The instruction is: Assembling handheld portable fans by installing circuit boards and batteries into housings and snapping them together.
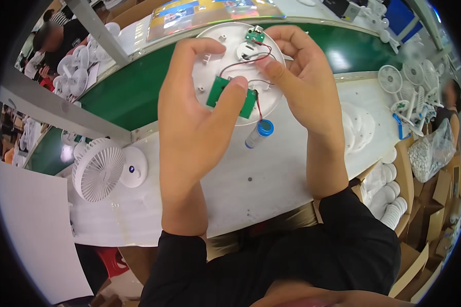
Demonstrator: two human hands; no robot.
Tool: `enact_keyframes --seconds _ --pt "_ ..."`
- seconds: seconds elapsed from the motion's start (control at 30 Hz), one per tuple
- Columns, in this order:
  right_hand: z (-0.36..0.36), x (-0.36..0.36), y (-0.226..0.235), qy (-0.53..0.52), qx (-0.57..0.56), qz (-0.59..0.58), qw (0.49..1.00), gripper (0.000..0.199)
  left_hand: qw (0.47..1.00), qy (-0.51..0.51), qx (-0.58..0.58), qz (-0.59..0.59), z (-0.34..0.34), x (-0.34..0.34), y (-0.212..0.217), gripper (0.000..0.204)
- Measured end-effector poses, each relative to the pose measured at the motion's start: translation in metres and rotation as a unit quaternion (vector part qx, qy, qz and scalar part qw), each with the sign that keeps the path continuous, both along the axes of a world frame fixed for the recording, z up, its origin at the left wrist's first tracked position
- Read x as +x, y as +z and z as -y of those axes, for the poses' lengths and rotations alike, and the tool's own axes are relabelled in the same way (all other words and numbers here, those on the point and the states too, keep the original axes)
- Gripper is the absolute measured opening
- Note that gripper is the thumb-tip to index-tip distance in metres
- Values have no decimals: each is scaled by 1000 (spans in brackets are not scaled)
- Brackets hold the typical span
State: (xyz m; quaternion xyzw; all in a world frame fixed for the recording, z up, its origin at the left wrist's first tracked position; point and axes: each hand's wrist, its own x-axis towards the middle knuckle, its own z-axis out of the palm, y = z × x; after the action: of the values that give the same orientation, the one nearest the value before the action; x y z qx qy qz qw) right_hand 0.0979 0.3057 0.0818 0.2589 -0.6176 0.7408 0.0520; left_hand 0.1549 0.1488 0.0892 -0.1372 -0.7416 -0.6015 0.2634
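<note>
Both my hands hold up a round white plastic fan base [206, 77], its inner side facing me. My left hand [194, 123] grips its left edge, the thumb pressed on a green circuit board [217, 92]. At the right edge, my right hand [305, 77] has its thumb on the thin red and black wires near the middle. A small green board [254, 35] with a metal socket sits at the top rim. From the larger board a blue cylindrical battery [265, 128] hangs on red wires below the base.
A white desk fan [100, 171] stands on the white table [230, 199] at left. Behind runs a green conveyor belt [133, 97]. Round white covers [357, 128] lie at right, beside a carton of white parts [389, 197]. More fans [410, 84] and other people are farther off.
</note>
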Motion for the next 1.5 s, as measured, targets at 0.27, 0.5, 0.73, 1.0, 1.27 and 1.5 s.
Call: enact_keyframes --seconds 0.27,0.5,0.73,1.0,1.27,1.5 --pt "-1 -3 -1 73 5 61 995 31 983 39 -149 100 -1 4 2 16" --pt "13 16 12 116 61 35 991 34 992 58 -78 80 10 9 7 4" --pt "40 -12 9 -12 188 -236 953 18 986 12 147 71 40 -2 -3 5" --pt "50 -8 16 -12 168 -230 959 16 993 41 99 47 35 4 5 15" --pt "66 4 21 -50 128 -341 930 17 986 -33 163 19 47 6 0 32" --pt "79 18 32 -50 190 -199 960 15 996 -2 87 18 51 14 3 30"
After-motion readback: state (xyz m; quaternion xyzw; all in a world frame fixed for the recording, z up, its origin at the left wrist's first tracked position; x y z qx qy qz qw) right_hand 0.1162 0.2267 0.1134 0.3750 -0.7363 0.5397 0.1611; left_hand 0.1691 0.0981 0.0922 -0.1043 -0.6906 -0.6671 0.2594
